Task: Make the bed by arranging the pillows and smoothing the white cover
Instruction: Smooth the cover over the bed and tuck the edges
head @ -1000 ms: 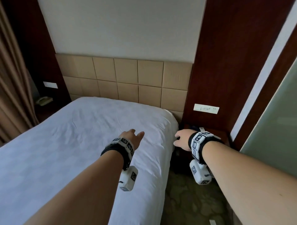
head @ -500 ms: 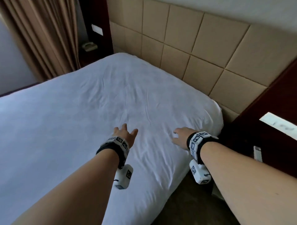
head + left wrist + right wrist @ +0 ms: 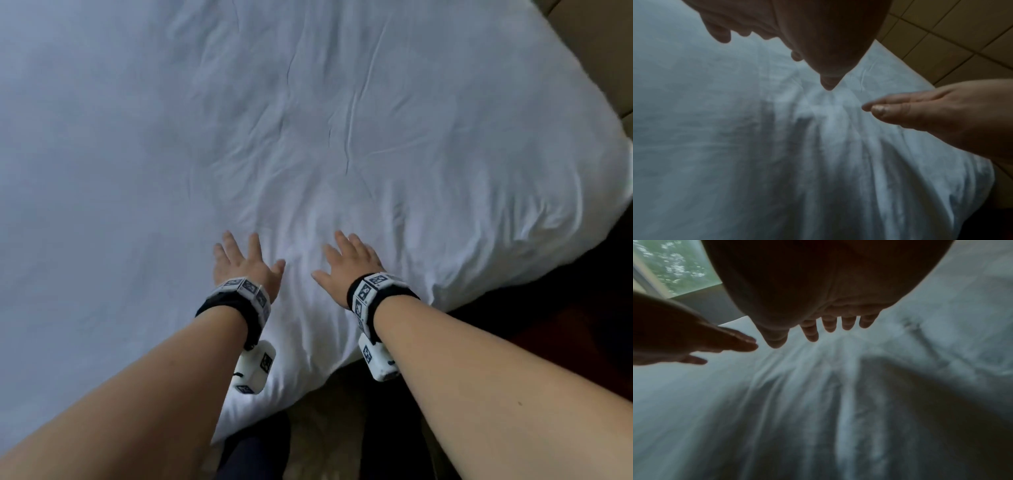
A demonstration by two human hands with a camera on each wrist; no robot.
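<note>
The white cover (image 3: 308, 120) spreads over the whole bed, creased around its middle and near my hands. My left hand (image 3: 241, 262) lies palm down on the cover near the bed's side edge, fingers straight and spread. My right hand (image 3: 346, 262) lies flat beside it, a short gap between the two thumbs. In the left wrist view my left hand (image 3: 777, 32) hovers just over the cover (image 3: 735, 146), and my right hand (image 3: 920, 110) comes in from the right. The right wrist view shows my right hand's fingers (image 3: 846, 324) extended over rumpled cloth (image 3: 818, 402). No pillows are in view.
The padded tan headboard (image 3: 596, 44) borders the bed at the upper right. Dark floor and furniture (image 3: 548, 325) lie off the bed's corner at the right. Patterned carpet (image 3: 329, 428) shows below the bed edge. A window (image 3: 674, 264) appears in the right wrist view.
My head has tilted down towards the bed. My right hand moved from the bed's corner onto the cover, and both hands now lie flat side by side.
</note>
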